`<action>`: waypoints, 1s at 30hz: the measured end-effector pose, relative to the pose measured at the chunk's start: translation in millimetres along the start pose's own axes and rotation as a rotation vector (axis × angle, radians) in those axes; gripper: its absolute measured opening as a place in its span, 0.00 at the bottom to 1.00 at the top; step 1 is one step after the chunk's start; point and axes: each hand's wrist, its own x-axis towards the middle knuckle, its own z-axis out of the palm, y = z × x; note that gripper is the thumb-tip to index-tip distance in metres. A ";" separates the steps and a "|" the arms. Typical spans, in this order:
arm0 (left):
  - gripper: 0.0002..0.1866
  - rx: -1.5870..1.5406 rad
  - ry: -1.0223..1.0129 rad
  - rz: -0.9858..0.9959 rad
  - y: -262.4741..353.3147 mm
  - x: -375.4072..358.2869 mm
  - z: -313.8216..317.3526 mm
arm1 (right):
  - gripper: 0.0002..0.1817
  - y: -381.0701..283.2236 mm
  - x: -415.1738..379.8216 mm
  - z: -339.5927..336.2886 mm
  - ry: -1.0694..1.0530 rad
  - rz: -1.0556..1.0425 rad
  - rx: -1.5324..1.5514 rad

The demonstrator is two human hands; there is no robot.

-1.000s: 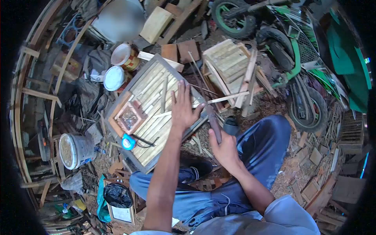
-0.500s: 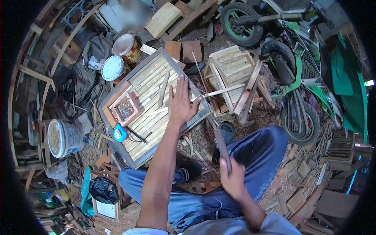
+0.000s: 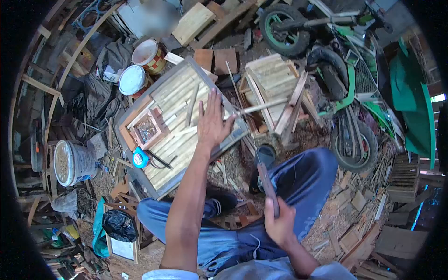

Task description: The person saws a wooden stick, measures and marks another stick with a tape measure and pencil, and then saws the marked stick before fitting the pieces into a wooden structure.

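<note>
The left hand (image 3: 212, 122) lies open, fingers spread, flat on the slatted bamboo panel (image 3: 175, 128), pressing a thin stick (image 3: 254, 109) at the panel's right edge. The right hand (image 3: 279, 224) is closed around the handle of a dark blade (image 3: 266, 179), below and right of the panel; its tip blurs against the shoe (image 3: 265, 156). On the panel's left part sits a small wooden box (image 3: 148, 130), contents unclear.
</note>
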 end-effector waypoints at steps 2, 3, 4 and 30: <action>0.46 -0.001 -0.005 0.004 1.2 -1.0 -1.1 | 0.15 -5.8 38.4 21.0 0.040 -0.082 0.027; 0.46 -0.004 -0.008 0.014 2.4 0.2 -2.1 | 0.15 -2.8 67.1 35.1 0.014 -0.086 -0.029; 0.46 0.017 -0.005 0.021 1.4 0.5 -0.8 | 0.16 5.8 98.9 52.9 0.056 -0.149 -0.028; 0.45 0.008 0.012 0.031 -1.4 4.2 0.6 | 0.16 13.7 116.5 60.1 0.042 -0.162 -0.002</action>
